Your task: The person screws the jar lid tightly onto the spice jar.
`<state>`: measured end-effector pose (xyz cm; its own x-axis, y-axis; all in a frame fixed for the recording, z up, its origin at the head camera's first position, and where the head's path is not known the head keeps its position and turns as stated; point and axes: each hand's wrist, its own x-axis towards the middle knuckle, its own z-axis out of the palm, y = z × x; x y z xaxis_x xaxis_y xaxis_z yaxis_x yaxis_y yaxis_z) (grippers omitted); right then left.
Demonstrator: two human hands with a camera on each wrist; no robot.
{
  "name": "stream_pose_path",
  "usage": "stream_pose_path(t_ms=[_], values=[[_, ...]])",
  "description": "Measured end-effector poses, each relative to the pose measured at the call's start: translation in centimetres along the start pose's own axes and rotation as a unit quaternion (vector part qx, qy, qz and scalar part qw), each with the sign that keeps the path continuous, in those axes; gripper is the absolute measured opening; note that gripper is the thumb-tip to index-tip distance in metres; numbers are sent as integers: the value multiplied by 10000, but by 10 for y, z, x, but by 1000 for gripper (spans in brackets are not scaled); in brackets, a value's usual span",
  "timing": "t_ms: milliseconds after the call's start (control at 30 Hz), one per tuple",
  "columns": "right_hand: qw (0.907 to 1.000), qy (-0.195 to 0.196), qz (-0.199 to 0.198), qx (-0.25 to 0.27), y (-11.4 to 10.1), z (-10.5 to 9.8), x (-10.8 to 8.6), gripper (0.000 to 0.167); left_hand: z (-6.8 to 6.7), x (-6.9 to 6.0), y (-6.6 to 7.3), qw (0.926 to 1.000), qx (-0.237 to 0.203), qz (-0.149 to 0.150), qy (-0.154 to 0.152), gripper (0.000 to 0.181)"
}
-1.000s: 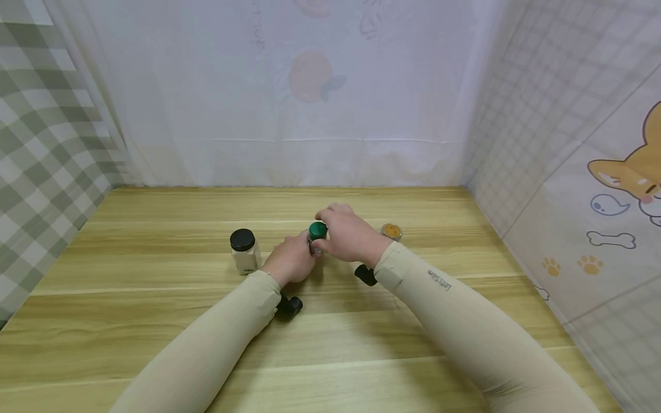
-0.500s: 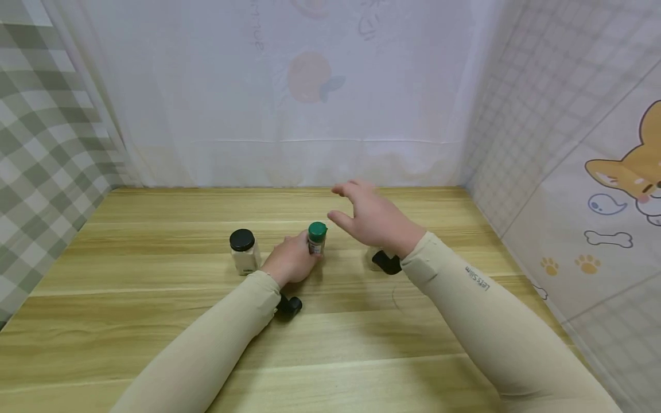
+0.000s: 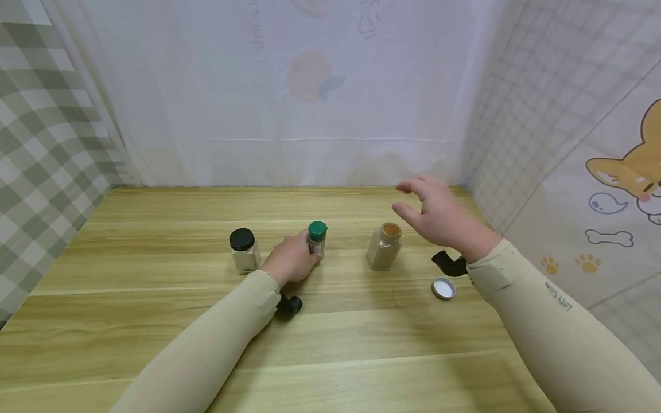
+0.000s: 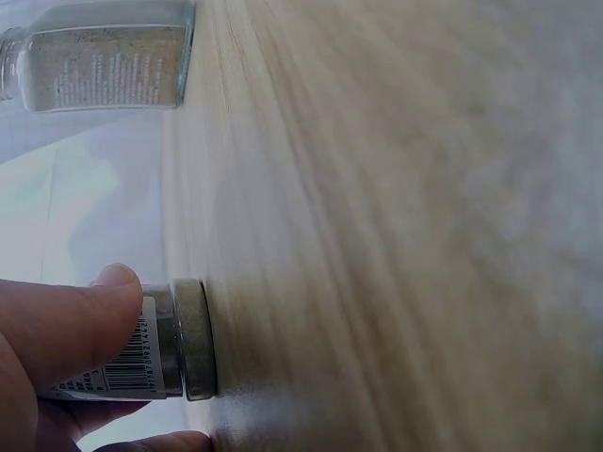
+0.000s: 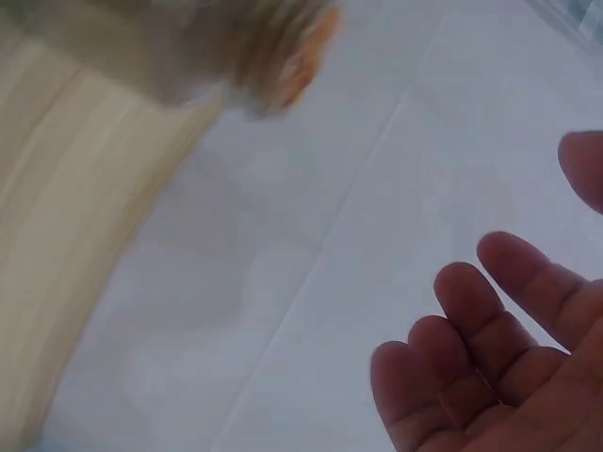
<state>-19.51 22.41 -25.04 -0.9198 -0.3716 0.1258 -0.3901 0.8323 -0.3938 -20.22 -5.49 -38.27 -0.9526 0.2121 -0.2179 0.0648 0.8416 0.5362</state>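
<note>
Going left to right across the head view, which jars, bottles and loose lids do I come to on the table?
Black-lidded jar, green-capped bottle held in the left hand, open jar, loose lid.

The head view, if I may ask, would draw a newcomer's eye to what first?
Probably the green-capped bottle, held by the left hand near the middle of the picture. Next, perhaps, the jar with an orange-brown top to its right, and the upturned lid farther right. The cartoon dog at the right edge also stands out.
</note>
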Motion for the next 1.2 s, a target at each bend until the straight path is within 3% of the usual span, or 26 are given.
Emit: stream_pose_path(t_ms=[233,400,600,867,1200], values=[[9942,-777,83,-736,36,-1,-25,43,-1,-1,0,10000,-47,-8,-35,52],[9804,-1639,-82,-1086,68,10,-45,56,-1,-1,0,10000,-74,5,-43,52],[9645,-2342,225,-1201,87,20,-63,71,-2,-2,0,9999,-101,-40,-37,46],[9577,-2532,495,-1276,94,33,-70,64,-2,-2,1,9999,-91,-62,-44,46],[9615,-2353,290,-1387,94,40,-71,43,-1,-2,0,9999,-89,-40,-38,43]])
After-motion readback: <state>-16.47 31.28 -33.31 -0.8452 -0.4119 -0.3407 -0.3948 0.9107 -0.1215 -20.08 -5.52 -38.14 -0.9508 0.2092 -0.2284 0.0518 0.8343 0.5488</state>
